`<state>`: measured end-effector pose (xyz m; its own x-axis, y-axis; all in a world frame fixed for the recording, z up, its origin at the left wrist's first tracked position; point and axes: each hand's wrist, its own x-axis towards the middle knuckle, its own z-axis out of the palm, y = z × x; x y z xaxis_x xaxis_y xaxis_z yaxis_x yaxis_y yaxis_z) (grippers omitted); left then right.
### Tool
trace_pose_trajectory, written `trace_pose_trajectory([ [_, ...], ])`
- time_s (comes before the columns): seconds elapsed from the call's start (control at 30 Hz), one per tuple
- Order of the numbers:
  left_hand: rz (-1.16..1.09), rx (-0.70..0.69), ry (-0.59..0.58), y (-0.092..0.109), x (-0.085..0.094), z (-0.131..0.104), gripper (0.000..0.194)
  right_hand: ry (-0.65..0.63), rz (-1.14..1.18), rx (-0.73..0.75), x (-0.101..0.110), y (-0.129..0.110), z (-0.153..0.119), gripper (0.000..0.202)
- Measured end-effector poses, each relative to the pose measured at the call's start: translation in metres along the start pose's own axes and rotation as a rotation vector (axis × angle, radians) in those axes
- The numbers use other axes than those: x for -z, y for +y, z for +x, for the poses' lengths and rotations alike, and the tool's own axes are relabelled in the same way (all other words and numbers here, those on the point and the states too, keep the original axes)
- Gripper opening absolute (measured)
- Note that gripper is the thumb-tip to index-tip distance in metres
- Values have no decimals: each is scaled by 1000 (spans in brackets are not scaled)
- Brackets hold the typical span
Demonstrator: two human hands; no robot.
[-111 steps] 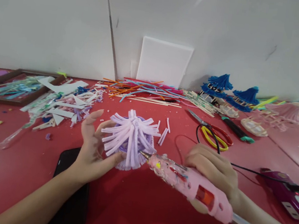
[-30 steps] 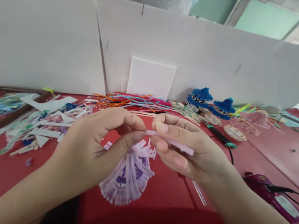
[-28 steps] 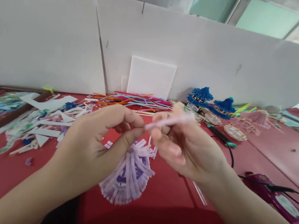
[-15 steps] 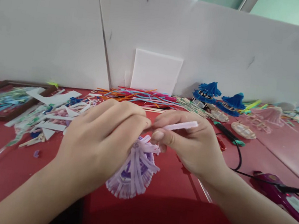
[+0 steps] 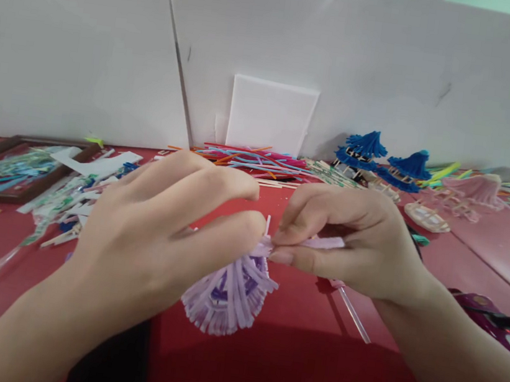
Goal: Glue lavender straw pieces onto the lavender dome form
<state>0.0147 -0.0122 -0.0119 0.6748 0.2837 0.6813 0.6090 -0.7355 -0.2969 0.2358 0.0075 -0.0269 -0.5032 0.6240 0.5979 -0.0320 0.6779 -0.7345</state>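
Note:
Over the red table (image 5: 306, 373), a small purple and lilac fringed model (image 5: 233, 301), apparently of pipe cleaners, hangs below my left hand (image 5: 152, 221). That hand is curled around its top, with the index finger raised off the thumb; the grip itself is partly hidden. My right hand (image 5: 352, 235) pinches a pale lilac pipe cleaner (image 5: 326, 243) between thumb and forefinger. One end of the strip sticks out to the right across the palm, while the other meets the top of the model by my left thumb.
Behind my hands lies a pile of coloured pipe cleaners (image 5: 249, 160). Blue-roofed models (image 5: 366, 149) and a pink one (image 5: 483, 190) stand at right, near a magenta corded device (image 5: 475, 304). A clear stick (image 5: 354, 314) lies nearer. Leftward are paper scraps (image 5: 99, 164) and a brown frame (image 5: 23, 197).
My left index finger has lifted away from the thumb. My right hand has moved slightly right and down with the lilac pipe cleaner. The view has shifted a little.

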Motion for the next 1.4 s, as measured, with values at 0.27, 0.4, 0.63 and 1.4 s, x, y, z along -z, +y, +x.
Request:
trace_pose_trajectory([
  [0.27,-39,57,3,6,7,3,20,-168,-137,48,16,-10,1,15],
  [0.4,-42,32,-23,4,7,1,21,-359,-158,71,30,-15,4,8],
  [0.63,-123,7,-26,-5,6,0,22,-238,-337,116,32,-17,0,11],
  [1.4,-437,756,-162,41,-11,-28,35,97,-853,471,-29,15,-63,10],
])
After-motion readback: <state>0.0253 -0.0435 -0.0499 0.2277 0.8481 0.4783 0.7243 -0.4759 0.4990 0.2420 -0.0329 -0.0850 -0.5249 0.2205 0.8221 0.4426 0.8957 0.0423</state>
